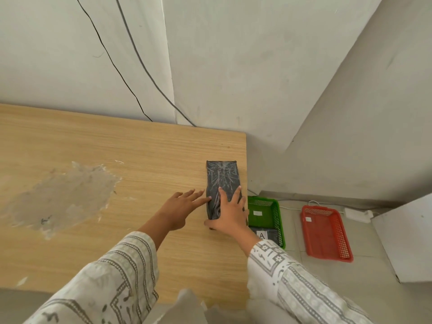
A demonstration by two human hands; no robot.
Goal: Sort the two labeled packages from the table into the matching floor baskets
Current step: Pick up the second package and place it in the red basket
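A dark wrapped package (pixel 222 181) lies lengthwise near the right edge of the wooden table (pixel 131 155); no label shows on its upper face. My right hand (pixel 230 213) rests on its near end, fingers spread over the top, thumb against the near left corner. My left hand (pixel 181 206) lies flat on the table, its fingertips touching the package's left side. On the floor to the right stands a green basket (pixel 280 220) holding a dark package with a white "A" label (pixel 263 235). A red basket (pixel 326 232) stands further right, with only a small white tag inside.
White walls meet in a corner behind the table, with two thin cables (pixel 131 50) running down them. A white charger and cord (pixel 357 215) lie on the tiled floor behind the red basket. A white box-like surface (pixel 406 239) stands at the far right. A worn grey patch (pixel 67 195) marks the tabletop.
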